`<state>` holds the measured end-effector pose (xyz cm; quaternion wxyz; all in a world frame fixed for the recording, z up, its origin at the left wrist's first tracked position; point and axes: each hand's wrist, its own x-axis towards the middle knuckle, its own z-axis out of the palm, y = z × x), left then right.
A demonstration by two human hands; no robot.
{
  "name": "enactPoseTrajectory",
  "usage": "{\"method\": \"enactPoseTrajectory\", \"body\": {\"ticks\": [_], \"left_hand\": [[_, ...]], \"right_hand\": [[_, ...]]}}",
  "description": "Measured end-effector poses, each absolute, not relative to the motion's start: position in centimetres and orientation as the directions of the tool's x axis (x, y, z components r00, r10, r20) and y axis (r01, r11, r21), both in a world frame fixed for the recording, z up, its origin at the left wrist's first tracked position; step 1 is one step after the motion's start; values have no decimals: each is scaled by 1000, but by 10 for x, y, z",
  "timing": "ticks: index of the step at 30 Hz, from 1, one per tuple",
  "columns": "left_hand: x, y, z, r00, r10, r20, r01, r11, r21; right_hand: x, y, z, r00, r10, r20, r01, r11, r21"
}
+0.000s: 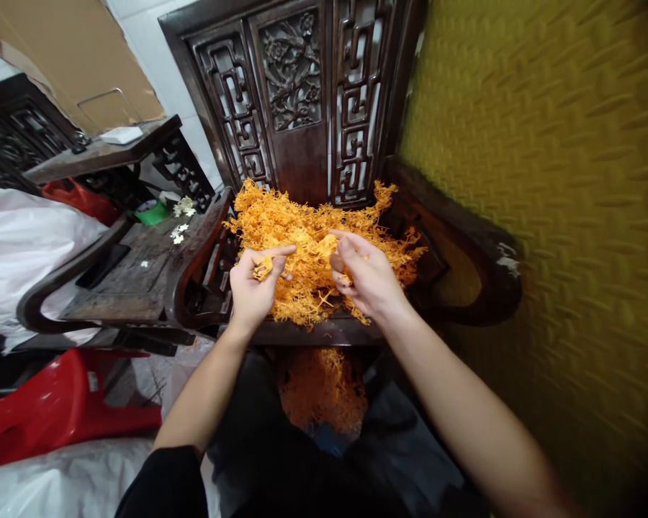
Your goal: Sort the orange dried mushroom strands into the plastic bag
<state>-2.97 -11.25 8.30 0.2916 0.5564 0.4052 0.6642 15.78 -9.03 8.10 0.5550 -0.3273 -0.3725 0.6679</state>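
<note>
L hand (255, 286): over front edge of carved chair (302, 108) seat, fingers curled, thumb + index pinched on small orange sprig (262, 269); closed around it.
R hand (368, 277): just right of L hand, also over chair seat front, fingers bent half-closed, tips gripping strands at edge of orange pile (313, 244); exact grip partly hidden by the strands.
Orange pile: heaped on chair seat, up against the carved backrest, spreads arm to arm; thin branching plastic-looking bits, tangled.
Second orange heap (324, 392): below chair seat front, between the person's knees; what it sits in – can't tell.
Side table (135, 266): dark wood, left of chair, touching its armrest; few small white flowers (179, 234) + green cup (152, 213) on far end.
Red stool (59, 406): left of chair, lower, on its side.
White bag (16, 244): far left of chair, behind side table.
Yellow wall (561, 180): right of chair, embossed pattern, blurred.
</note>
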Motion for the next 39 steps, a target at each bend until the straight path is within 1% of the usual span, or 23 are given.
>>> {"method": "enactPoseTrajectory", "body": {"ticks": [2,4,6,8,10,12,14,16,19,21,23,24,26,28,30,32,34,35,36,37,38,39], "left_hand": [[-30,-115,81,-196,828,526,100,-517,850],[-30,-118,79,-222,820,528,118,-515,849],[-29,-120,77,-255,798,546,126,-533,837],[-30,-121,77,-269,763,588,120,-579,806],[-32,-121,80,-323,715,620,95,-628,773],[-35,-119,84,-423,670,610,67,-648,759],[-37,-117,89,-483,666,568,49,-627,777],[-35,-114,91,-461,705,538,48,-586,809],[-30,-111,89,-422,725,543,72,-571,818],[-29,-110,86,-420,713,562,117,-571,813],[-31,-111,85,-414,699,583,188,-561,806],[-33,-111,84,-409,690,597,223,-559,799],[-36,-112,84,-399,668,628,279,-564,777],[-38,-113,83,-372,645,668,327,-582,744],[-38,-113,82,-330,624,708,374,-602,705],[-39,-112,81,-279,603,748,415,-626,660],[-45,-109,80,-238,584,776,447,-643,622],[-49,-107,81,-245,573,782,454,-645,615],[-55,-105,82,-280,557,782,447,-645,620],[-61,-104,83,-344,539,769,424,-641,640],[-66,-103,85,-417,530,738,383,-634,672],[-70,-102,86,-476,535,698,332,-625,706]], "right_hand": [[152,-93,79,-59,997,42,-425,13,-905],[144,-96,78,19,997,78,-377,80,-923],[139,-97,78,50,996,69,-412,83,-907],[140,-94,79,87,995,47,-492,84,-866],[149,-85,81,173,985,28,-555,121,-823],[165,-74,82,297,955,6,-572,183,-800],[180,-66,82,371,929,-22,-568,208,-797],[185,-67,81,257,966,3,-559,151,-815],[176,-80,80,-27,995,94,-505,68,-861],[169,-89,80,-161,980,114,-445,31,-895],[167,-93,80,-204,971,123,-353,44,-935],[168,-94,80,-201,969,143,-285,82,-955],[169,-94,81,-178,955,239,-120,220,-968],[168,-96,82,-172,913,370,47,382,-923],[162,-98,83,-186,850,494,172,523,-835],[157,-100,83,-219,773,595,249,634,-732],[160,-99,83,-243,708,663,317,704,-636],[165,-97,83,-216,687,694,359,717,-597],[173,-93,82,-144,674,725,413,706,-575],[182,-88,81,-36,667,745,466,670,-578],[191,-83,79,123,649,751,502,612,-611],[199,-78,76,284,638,716,495,541,-679]]}}
